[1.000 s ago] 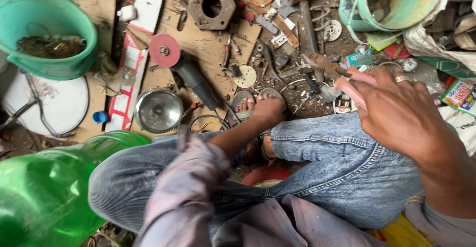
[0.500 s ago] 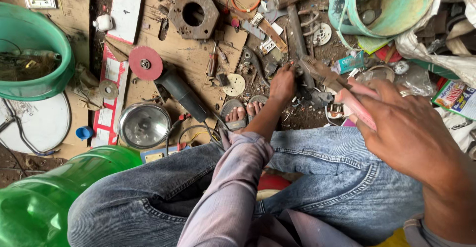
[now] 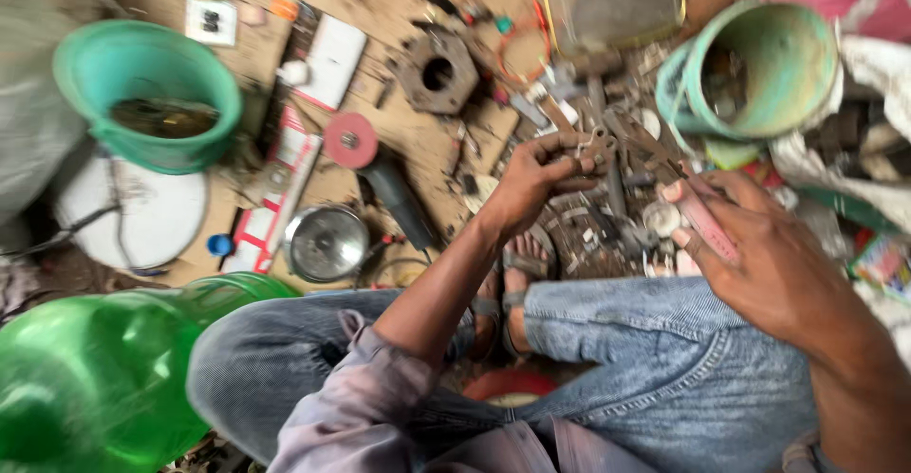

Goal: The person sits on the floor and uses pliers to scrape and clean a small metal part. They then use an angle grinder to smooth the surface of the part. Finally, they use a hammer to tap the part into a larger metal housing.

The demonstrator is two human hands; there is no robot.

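Moved: left hand now lifted off the scrap pile, curled round a small metal part; half a second ago it reached down into the pile.
Knees: jeans in the foreground, sandalled feet between them.
Right hand: right hand closed on pliers with pink handles, jaws pointing up-left toward the part.
Left hand state: fingers pinched together on the part, just beside the plier tips.
Near left: green bottle, blurred.
Middle: grinder with red disc, shiny bowl beside it.
Far: teal tub at left, teal bucket at right, grey casting between.
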